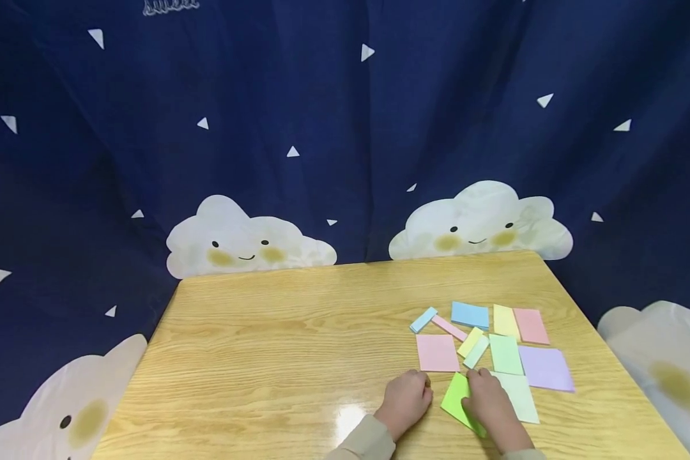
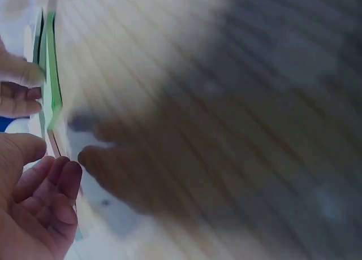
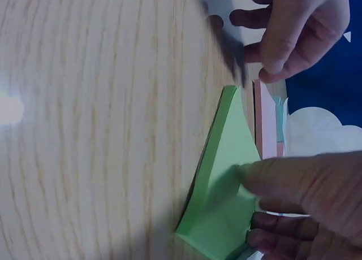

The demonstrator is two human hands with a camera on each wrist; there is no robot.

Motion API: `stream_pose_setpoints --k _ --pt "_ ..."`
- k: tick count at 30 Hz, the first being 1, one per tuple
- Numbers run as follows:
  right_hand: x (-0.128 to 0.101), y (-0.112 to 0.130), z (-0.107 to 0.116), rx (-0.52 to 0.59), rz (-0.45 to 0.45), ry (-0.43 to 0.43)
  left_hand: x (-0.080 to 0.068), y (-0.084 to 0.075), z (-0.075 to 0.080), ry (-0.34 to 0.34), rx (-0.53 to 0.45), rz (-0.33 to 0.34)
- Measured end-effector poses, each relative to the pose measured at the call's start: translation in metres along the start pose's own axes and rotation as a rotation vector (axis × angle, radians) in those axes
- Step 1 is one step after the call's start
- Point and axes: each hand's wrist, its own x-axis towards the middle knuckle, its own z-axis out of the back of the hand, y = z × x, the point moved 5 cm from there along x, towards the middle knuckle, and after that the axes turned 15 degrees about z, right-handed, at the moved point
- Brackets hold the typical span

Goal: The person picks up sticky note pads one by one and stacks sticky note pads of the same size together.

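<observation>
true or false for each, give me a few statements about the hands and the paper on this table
1. The right hand rests on a bright green folded paper. True.
2. The left hand holds the pink square paper. False: its fingers are curled and hold nothing; the pink square lies beyond it on the wooden table.
3. A purple square paper lies at the right of the spread. True.
4. The papers lie on the table's left half. False: they lie on its right half.

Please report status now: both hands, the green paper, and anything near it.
Right hand presses the green paper flat. Left hand curled beside it, holding nothing. Pastel papers lie close behind on the table.
</observation>
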Motion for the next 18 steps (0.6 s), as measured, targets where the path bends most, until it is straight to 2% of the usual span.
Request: stream_pose_setpoints --k 4,6,13,18 --pt "-0.001 0.001 -0.002 -0.016 0.021 0.010 -0.002 -0.007 -0.006 0.080 -0.018 0.050" --pt "0.000 0.002 -0.003 -0.018 0.027 0.011 -0.004 -0.009 -0.007 0.098 -0.016 0.067" --pt "-0.001 0.006 -0.005 -0.032 0.020 0.003 -0.009 -0.011 -0.007 0.081 0.057 0.059" --pt "-0.007 0.003 -0.002 0.002 -0.076 0.052 -0.011 -0.013 -0.008 0.090 0.086 0.062"
